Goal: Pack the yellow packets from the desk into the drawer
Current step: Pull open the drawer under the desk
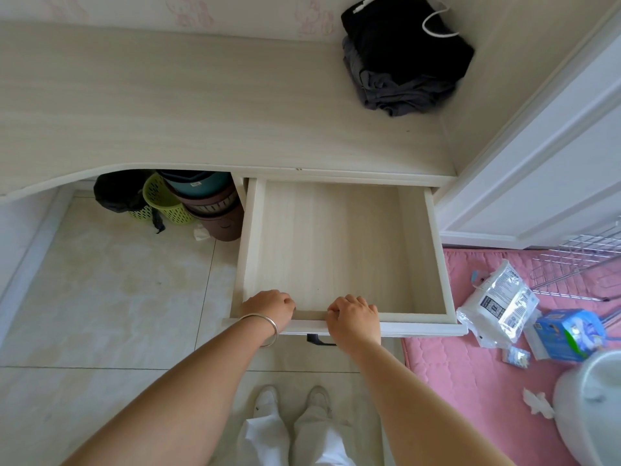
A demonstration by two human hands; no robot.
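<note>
The pale wooden drawer (339, 250) under the desk (188, 105) is pulled far out and nothing lies inside it. My left hand (268, 309), with a silver bangle on the wrist, grips the drawer's front edge at the left. My right hand (353, 319) grips the same front edge near the middle, fingers curled over the rim. A dark drawer handle (319, 339) shows just below, between my wrists. No yellow packets are in view on the desk or in the drawer.
Folded dark clothes (403, 58) lie at the desk's back right. Under the desk stand a yellow-green basket (164, 200), stacked pots (211, 203) and a black bag (117, 193). To the right, a pink mattress (470, 364) holds a clear plastic packet (497, 304), a blue box (568, 334) and a wire rack (581, 264).
</note>
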